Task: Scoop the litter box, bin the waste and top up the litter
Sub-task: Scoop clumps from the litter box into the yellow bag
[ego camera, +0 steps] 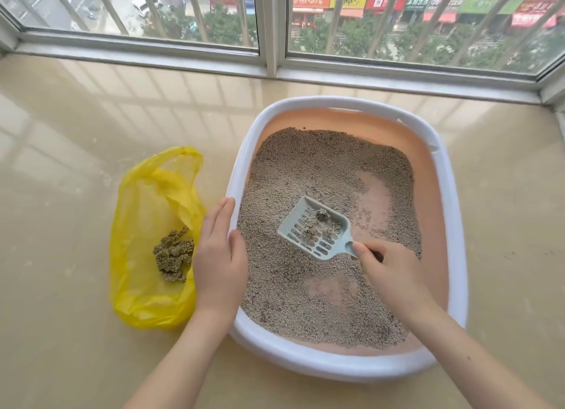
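Plastic scoop (315, 229): your right hand (394, 274) has its fingers wrapped round the handle, and the slotted blade is held above the litter (305, 176), seemingly so loose grains can fall through while the clump (321, 217) stays on it.
Left hand (218, 255): your fingers lie straight along the white rim of the litter box (397, 367) and your thumb hooks just inside; it grasps nothing and likely steadies the box against the scoop's pull.
Yellow bag (143, 213): it lies open on the floor just beside the box's left wall, so your carry across is short; waste (174, 257) already sits in it.
Bare patches (374, 194): the peach base shows through the litter, so you probably have the top-up ahead of you.
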Tool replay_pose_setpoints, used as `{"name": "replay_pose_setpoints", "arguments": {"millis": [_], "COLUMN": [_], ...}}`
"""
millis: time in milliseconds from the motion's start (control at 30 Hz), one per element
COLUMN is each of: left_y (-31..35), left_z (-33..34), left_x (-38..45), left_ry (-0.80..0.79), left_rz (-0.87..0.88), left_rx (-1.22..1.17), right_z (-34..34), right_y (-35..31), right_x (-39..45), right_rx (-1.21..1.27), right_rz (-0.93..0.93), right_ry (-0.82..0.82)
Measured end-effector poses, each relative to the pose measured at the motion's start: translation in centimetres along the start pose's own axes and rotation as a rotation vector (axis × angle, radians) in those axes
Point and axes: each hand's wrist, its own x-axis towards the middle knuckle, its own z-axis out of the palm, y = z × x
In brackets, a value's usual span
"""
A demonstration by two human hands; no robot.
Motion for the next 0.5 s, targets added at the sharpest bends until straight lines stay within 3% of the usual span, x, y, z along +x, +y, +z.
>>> {"name": "replay_pose_setpoints", "arguments": {"millis": [100,500], "left_y": [0.0,-0.1], "left_z": [0.0,0.0], "left_x": [0.0,0.2], "left_ry": [0.004,-0.025], "left_rz": [-0.001,0.008], "left_rx": [-0.004,-0.033], "right_z": [0.3,0.7], "right_y": [-0.2,-2.3], "right_x": [-0.5,-1.8], "right_rx": [-0.001,0.089], "right_rz": [0.017,-0.007], "right_ry": [-0.073,-0.035]}}
